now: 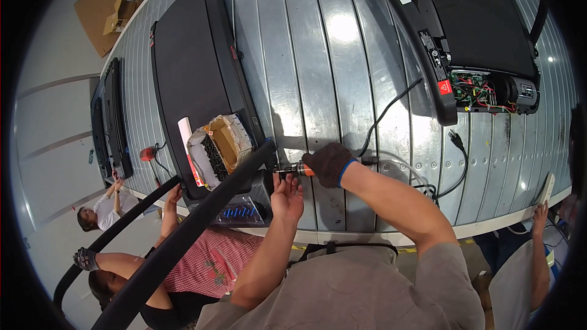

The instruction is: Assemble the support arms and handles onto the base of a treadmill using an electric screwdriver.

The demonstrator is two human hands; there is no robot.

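Right now the screwdriver [292, 171], with its orange handle and thin shaft pointing left, is held level at the near edge of the ribbed metal conveyor table [342, 85], its tip meeting the end of the black curved handrail tube [183, 232] that sweeps from the lower left up to the dark treadmill [195, 67]. The right hand [327, 164], in a dark glove with a blue cuff, is closed in a fist around the handle; the bare left hand [286, 195] sits just beneath, fingers curled up and pinching at the shaft or the small fastener there, though which of the two cannot be told. As a judgement, the fastening at this joint is in progress and not finished: the tool is engaged, and whether the screw is seated is hidden by the hands. On the treadmill deck, beside the tube, stands an open cardboard box [220, 143] with pale flaps, filled with small dark screws; a white and red strip of packaging leans on its left side. Farther right, toward the table's far corner, a second treadmill [477, 18] lies with its motor bay open, wires and a green board showing, a red triangular warning sticker [445, 87] and white rectangular labels on its side rail. A black power cable [391, 107] trails across the slats. Flattened brown cartons [101, 12] lie on the floor beyond the table's far left corner.
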